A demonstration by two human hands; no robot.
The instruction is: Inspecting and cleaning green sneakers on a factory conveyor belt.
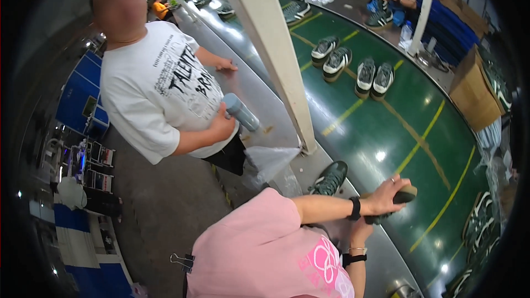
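Note:
Over the near edge of the green conveyor belt, my left hand (385,197) is wrapped round a dark sneaker (407,194) with a tan sole, held tilted. Just below it, my right hand (361,233) is closed against the same sneaker, its fingertips partly hidden by the shoe. Both wrists carry black bands. A dark green laced sneaker (331,177) with pale stripes rests on the metal ledge, left of my hands.
A white post (276,60) rises from the ledge. Two pairs of sneakers (374,79) (331,58) stand on the marked green belt (397,138). Left, a person in a white shirt (160,83) holds a blue-grey bottle (241,111). A cardboard box (480,88) and more sneakers (479,218) line the right side.

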